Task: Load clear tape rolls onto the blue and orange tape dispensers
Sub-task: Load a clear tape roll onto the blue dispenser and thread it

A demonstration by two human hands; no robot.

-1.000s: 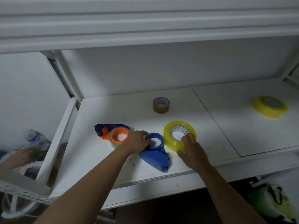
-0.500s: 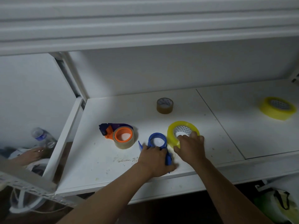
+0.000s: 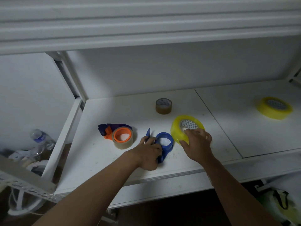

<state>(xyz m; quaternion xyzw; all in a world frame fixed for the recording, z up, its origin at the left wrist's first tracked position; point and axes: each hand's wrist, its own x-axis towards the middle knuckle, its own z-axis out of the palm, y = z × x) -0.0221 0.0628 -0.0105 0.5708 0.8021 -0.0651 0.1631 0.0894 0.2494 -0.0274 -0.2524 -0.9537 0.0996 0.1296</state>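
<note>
The blue tape dispenser (image 3: 164, 142) lies on the white shelf (image 3: 123, 170), its round hub facing up and bare. My left hand (image 3: 149, 154) grips its handle end. Right beside the hub, a yellowish clear tape roll (image 3: 176, 131) is tilted up on its edge, and my right hand (image 3: 197, 145) holds it with fingers curled over the near rim into its core. The orange dispenser (image 3: 121, 136) lies to the left with a tan tape roll around its hub.
A small brown tape roll (image 3: 163, 106) stands farther back on the shelf. A second yellowish roll (image 3: 274, 108) lies flat at the far right. A shelf upright (image 3: 61, 137) borders the left side, with a plastic bottle (image 3: 39, 138) and clutter beyond it.
My left hand moved from the blue hub to the dispenser's handle and turned the dispenser. My right hand tipped the yellowish roll up off the shelf beside the hub.
</note>
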